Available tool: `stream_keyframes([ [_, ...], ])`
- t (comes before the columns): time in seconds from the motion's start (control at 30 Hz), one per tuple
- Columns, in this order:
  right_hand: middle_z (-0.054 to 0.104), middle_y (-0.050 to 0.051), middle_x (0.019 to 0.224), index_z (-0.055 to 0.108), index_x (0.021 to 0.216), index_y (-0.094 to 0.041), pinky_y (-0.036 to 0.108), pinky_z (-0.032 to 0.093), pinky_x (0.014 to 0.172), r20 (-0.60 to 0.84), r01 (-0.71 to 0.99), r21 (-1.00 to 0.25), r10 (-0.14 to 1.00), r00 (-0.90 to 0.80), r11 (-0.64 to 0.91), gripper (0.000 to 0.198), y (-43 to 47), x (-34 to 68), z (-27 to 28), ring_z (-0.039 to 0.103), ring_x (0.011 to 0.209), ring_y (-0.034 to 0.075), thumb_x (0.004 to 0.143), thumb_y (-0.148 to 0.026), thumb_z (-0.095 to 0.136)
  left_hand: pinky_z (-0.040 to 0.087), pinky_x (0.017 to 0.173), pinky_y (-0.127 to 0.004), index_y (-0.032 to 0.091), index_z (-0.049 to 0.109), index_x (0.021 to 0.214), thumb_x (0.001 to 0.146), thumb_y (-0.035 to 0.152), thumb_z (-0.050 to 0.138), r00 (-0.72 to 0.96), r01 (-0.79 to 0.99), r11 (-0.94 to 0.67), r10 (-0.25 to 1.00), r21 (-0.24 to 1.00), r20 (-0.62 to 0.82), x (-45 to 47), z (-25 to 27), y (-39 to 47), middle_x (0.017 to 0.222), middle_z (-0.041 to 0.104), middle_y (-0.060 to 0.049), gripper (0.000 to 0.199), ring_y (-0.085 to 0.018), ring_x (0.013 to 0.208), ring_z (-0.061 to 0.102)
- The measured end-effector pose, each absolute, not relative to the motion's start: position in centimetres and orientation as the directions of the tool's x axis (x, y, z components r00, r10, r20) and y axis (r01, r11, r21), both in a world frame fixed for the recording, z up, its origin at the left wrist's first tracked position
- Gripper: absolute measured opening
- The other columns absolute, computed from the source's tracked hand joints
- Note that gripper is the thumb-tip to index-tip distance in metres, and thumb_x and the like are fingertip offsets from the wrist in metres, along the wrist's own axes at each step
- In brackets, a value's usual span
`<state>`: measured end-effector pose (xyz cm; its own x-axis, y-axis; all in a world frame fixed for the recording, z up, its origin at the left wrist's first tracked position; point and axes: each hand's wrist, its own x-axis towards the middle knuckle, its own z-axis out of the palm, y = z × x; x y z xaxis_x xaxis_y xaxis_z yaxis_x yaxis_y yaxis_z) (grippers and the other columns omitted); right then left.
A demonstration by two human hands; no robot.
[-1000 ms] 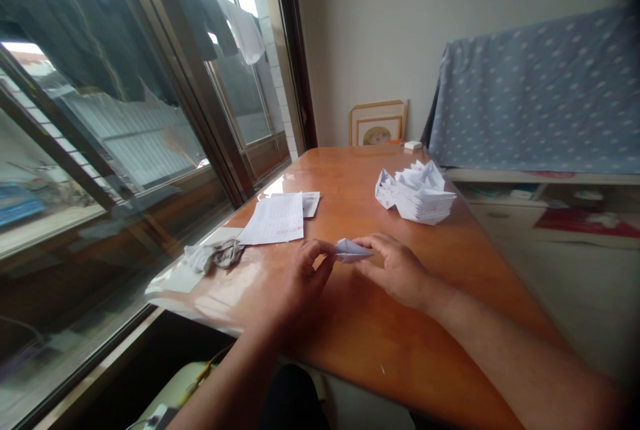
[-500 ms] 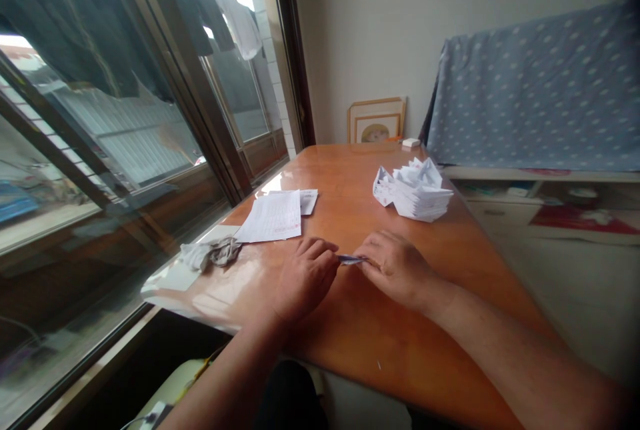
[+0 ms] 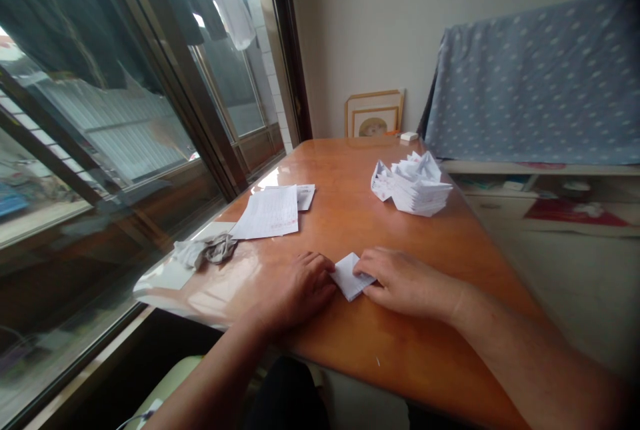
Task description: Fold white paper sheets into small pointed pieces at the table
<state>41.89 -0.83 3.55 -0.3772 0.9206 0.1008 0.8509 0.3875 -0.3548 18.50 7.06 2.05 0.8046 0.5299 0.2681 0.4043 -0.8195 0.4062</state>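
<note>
A small folded paper [image 3: 349,275], white and roughly diamond-shaped, lies near the front of the wooden table between my two hands. My left hand [image 3: 306,285] rests at its left corner, fingers bent and closed on that edge. From the right, my right hand [image 3: 393,280] pinches the other corner, with the thumb low and the fingers over the top. Farther back on the right sits a pile of folded white paper pieces [image 3: 415,185], nested together. Printed sheets [image 3: 267,212] lie flat at the left of the table.
A crumpled grey cloth [image 3: 220,248] lies at the table's left edge. Picture frames [image 3: 374,113] lean on the wall behind a small white box [image 3: 409,137]. A dotted blue cloth [image 3: 525,83] hangs at the right. Glass windows [image 3: 165,117] line the left side.
The folded paper was edge-on between my fingers; now it shows its flat, diamond-shaped face on the table. My hands have lowered slightly, and the view has shifted a little.
</note>
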Motion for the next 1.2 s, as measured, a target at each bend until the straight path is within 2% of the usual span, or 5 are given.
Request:
stream_keyframes([
  [0.17, 0.065, 0.007, 0.103, 0.066, 0.104, -0.021, 0.031, 0.042, 0.085, 0.114, 0.838, -0.377, 0.918, -0.380, 0.394, 0.020, -0.7, 42.3, 3.3, 0.060, 0.095, 0.022, 0.086, -0.022, 0.059, 0.049, 0.086, -0.035, 0.021, 0.064, 0.105, 0.090, 0.020, 0.061, 0.832, 0.366, -0.819, 0.501, 0.443, 0.238, 18.8, 2.0, 7.5, 0.100, 0.065, -0.006, 0.015, -0.021, 0.095, 0.060],
  [0.43, 0.065, 0.006, 0.099, 0.061, 0.098, -0.020, 0.030, 0.042, 0.081, 0.100, 0.870, -0.394, 0.954, -0.281, 0.298, 0.015, -0.7, 42.1, 3.1, 0.060, 0.090, 0.021, 0.083, -0.023, 0.061, 0.048, 0.083, -0.035, 0.021, 0.068, 0.099, 0.095, 0.018, 0.054, 0.880, 0.313, -0.892, 0.401, 0.325, 0.255, 19.1, 1.8, 8.1, 0.097, 0.066, -0.007, 0.016, -0.020, 0.093, 0.059],
  [0.53, 0.064, 0.006, 0.095, 0.062, 0.089, -0.019, 0.030, 0.040, 0.077, 0.089, 0.902, -0.344, 0.966, -0.244, 0.260, 0.006, -0.7, 41.6, 3.3, 0.059, 0.086, 0.020, 0.088, -0.025, 0.059, 0.047, 0.080, -0.033, 0.021, 0.069, 0.096, 0.095, 0.017, 0.053, 0.872, 0.350, -0.889, 0.424, 0.296, 0.243, 19.3, 1.9, 8.1, 0.095, 0.064, -0.007, 0.016, -0.020, 0.091, 0.059],
  [0.77, 0.066, 0.007, 0.094, 0.066, 0.085, -0.020, 0.029, 0.038, 0.074, 0.055, 0.924, -0.330, 0.981, -0.187, 0.195, 0.020, -0.7, 41.2, 3.3, 0.061, 0.085, 0.020, 0.096, -0.027, 0.051, 0.046, 0.076, -0.030, 0.021, 0.064, 0.100, 0.084, 0.011, 0.059, 0.822, 0.408, -0.832, 0.515, 0.376, 0.245, 19.8, 1.0, 9.5, 0.091, 0.063, -0.004, 0.019, -0.019, 0.087, 0.058],
  [1.2, 0.069, 0.006, 0.086, 0.063, 0.082, -0.021, 0.029, 0.033, 0.066, -0.048, 0.921, -0.383, 0.997, 0.063, -0.076, 0.027, 0.7, 41.6, 2.3, 0.063, 0.079, 0.019, 0.097, -0.039, 0.050, 0.043, 0.067, -0.028, 0.021, 0.061, 0.096, 0.094, 0.027, 0.053, 0.766, 0.491, -0.729, 0.622, 0.477, 0.161, 20.9, 0.8, 10.6, 0.086, 0.067, -0.002, 0.010, -0.018, 0.076, 0.061],
])
